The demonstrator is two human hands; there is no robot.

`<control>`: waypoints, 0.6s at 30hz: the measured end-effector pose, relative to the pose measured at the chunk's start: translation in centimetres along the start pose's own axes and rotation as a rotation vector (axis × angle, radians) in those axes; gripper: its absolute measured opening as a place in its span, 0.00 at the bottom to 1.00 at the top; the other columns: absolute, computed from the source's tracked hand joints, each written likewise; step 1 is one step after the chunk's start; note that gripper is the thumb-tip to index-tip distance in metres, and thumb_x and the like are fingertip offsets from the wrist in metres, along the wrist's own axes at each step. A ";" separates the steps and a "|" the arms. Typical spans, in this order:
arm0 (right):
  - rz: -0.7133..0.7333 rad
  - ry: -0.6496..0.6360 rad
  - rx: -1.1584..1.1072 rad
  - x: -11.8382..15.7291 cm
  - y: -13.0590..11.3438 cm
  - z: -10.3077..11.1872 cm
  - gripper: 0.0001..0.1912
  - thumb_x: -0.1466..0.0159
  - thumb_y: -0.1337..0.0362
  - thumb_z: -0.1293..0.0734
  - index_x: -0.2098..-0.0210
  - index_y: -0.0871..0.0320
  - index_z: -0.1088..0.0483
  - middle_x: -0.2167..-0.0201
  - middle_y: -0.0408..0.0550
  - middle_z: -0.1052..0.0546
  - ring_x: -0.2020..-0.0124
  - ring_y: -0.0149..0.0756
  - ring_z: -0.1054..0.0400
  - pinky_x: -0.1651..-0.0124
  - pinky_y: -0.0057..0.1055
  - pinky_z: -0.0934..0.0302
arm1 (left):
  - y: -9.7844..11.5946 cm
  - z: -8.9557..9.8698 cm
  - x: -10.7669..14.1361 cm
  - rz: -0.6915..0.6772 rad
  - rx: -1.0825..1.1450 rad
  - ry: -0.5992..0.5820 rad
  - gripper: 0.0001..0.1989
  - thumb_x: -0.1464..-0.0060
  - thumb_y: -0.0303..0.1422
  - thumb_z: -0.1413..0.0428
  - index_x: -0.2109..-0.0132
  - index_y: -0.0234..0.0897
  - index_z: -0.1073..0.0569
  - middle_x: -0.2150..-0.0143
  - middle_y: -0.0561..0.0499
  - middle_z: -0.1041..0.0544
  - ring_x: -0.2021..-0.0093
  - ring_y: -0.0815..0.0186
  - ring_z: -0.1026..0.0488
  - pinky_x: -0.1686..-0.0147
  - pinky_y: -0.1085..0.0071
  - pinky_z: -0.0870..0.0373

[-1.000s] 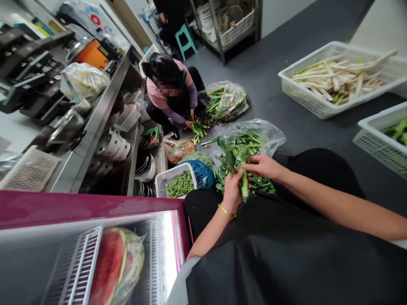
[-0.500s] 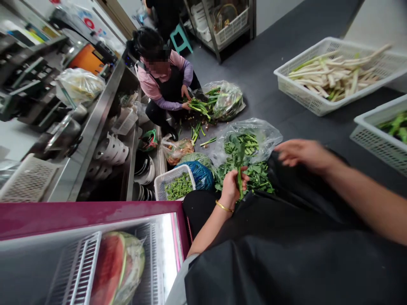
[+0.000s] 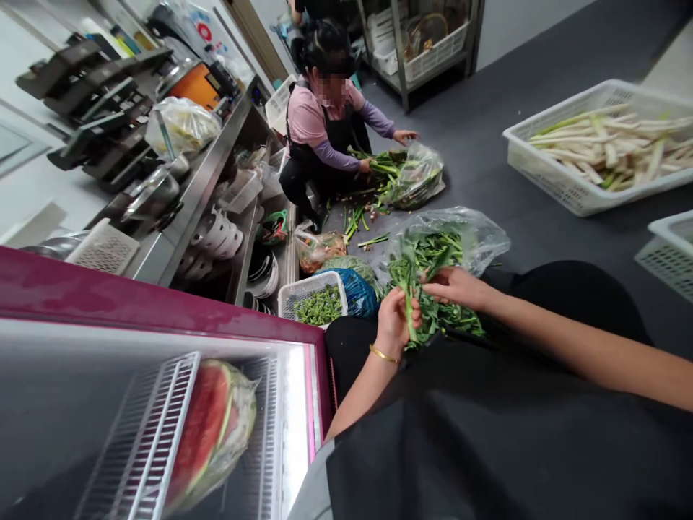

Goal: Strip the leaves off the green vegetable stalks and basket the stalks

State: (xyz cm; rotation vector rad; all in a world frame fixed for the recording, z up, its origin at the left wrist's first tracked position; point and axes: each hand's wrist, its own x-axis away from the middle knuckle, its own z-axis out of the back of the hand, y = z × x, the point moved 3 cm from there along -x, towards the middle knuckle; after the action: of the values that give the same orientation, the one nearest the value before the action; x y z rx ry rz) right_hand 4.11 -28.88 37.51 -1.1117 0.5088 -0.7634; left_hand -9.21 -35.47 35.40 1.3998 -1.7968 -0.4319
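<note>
A stalk of leafy greens stands upright in my left hand, its thick pale-green stem wrapped by my fingers. My right hand is at the leafy upper part, thumb and fingers pinched on a dark green leaf. Below both hands lies a heap of loose leaves. Just beyond, a clear plastic bag lies open with more greens in it. To the left is a small white basket of cut green pieces, beside a blue bag.
A co-worker crouches ahead, handling long green stalks by a clear bag. White baskets stand at right, one with pale stalks. A purple-framed fridge with cut watermelon is at left, near a steel counter.
My right hand has come in from the right to the leaves of the stalk in my left hand. The co-worker's one hand has reached out toward the bag. The view has shifted.
</note>
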 end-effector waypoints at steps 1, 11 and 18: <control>-0.050 -0.022 -0.001 -0.8 0.1 0.3 0.16 0.41 0.52 0.36 0.72 0.60 0.32 0.79 0.45 0.28 0.78 0.32 0.36 0.77 0.27 0.44 | -0.1 -0.2 0.1 0.010 -0.059 -0.038 0.13 0.56 0.37 0.41 0.66 0.37 0.36 0.78 0.55 0.30 0.85 0.73 0.37 0.86 0.78 0.48; 0.305 0.071 0.106 4.0 -1.2 -2.8 0.15 0.38 0.54 0.38 0.74 0.57 0.32 0.73 0.49 0.27 0.70 0.35 0.33 0.65 0.32 0.37 | -0.1 0.5 -0.3 -0.170 -0.085 0.192 0.16 0.53 0.39 0.42 0.65 0.40 0.41 0.81 0.62 0.36 0.84 0.76 0.39 0.82 0.80 0.42; -0.153 0.019 -0.356 0.8 0.8 0.0 0.21 0.46 0.46 0.32 0.71 0.59 0.32 0.78 0.45 0.28 0.79 0.33 0.35 0.75 0.31 0.37 | 0.1 -0.8 0.6 -0.040 -0.120 -0.129 0.16 0.52 0.42 0.41 0.62 0.38 0.35 0.80 0.57 0.32 0.86 0.73 0.39 0.86 0.78 0.42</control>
State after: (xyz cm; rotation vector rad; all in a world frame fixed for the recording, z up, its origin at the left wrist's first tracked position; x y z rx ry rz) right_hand 4.89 -29.30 36.75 -1.4880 0.5953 -0.8370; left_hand -8.70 -35.81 36.23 1.3521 -1.8157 -0.6538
